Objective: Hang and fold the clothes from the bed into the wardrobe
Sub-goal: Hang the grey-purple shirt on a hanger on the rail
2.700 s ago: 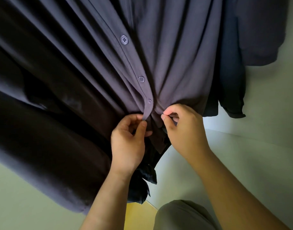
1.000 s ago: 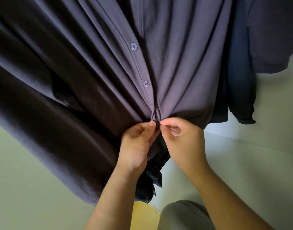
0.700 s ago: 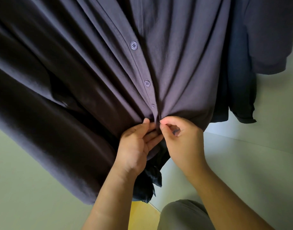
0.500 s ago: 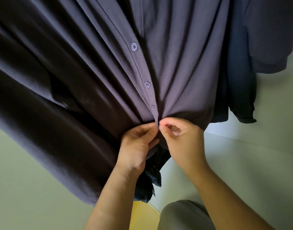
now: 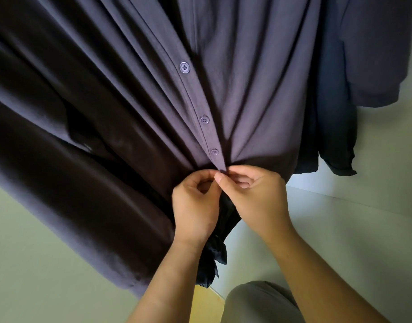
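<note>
The dusky purple soft-knit button-front shirt [image 5: 258, 89] hangs inside the pale wardrobe [image 5: 375, 159], its hem gathered at my hands. My left hand [image 5: 195, 206] pinches the foot of the button strip [image 5: 218, 159]. My right hand [image 5: 254, 197] pinches the facing edge, fingertips meeting over the lowest fastening, which they hide. I reckon the layers want pulling flat and taut, hole lined over button, then a thumb push, not a tug, since knit stretches.

dim, soft light; deep fold shadows
</note>
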The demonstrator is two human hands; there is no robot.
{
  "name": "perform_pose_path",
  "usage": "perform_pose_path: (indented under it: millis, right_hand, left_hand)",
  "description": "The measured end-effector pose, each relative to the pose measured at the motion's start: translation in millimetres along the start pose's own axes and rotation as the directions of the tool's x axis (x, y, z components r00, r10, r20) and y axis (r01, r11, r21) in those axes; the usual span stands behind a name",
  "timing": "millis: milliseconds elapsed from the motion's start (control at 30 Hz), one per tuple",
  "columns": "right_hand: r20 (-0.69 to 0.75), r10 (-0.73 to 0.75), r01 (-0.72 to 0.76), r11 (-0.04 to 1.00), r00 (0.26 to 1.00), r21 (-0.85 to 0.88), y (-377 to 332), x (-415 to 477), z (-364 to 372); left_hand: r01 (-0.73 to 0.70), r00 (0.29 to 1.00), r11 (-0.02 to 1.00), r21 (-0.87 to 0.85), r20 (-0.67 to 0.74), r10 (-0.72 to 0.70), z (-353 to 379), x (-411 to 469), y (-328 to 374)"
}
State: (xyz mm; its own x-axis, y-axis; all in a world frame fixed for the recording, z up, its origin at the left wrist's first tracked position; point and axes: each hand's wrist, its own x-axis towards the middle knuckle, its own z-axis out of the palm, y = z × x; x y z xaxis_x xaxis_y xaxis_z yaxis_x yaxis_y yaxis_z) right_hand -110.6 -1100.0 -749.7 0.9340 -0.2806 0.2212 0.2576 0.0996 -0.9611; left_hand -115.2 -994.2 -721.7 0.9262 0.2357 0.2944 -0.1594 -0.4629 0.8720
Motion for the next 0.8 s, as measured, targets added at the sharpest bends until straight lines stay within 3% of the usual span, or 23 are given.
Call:
perform_pose_path:
  millis: [100,400,533,800]
  right_hand:
    - [-0.044,-0.02,0.018,0.998,0.999,-0.059,2.4,0.1,0.3]
    - [-0.022,-0.005,0.001,0.989,1.0,-0.147,13.0,-0.2,-1.9]
    - [-0.034,0.001,-0.004,0.996,0.999,-0.092,16.2,-0.2,-4.4]
    - [0.018,-0.036,0.038,0.993,0.999,-0.115,15.4,0.1,-4.3]
  left_hand:
    - [-0.049,0.999,0.997,0.063,-0.013,0.05,1.1,-2.1,-0.8]
    - [-0.017,0.999,0.999,0.034,0.038,0.016,-2.1,2.9,-2.0]
    - [0.13,0.986,0.975,-0.181,0.13,-0.108,-5.4,3.7,1.0]
    - [0.373,0.925,0.839,-0.396,0.232,-0.302,-3.8,9.7,-0.5]
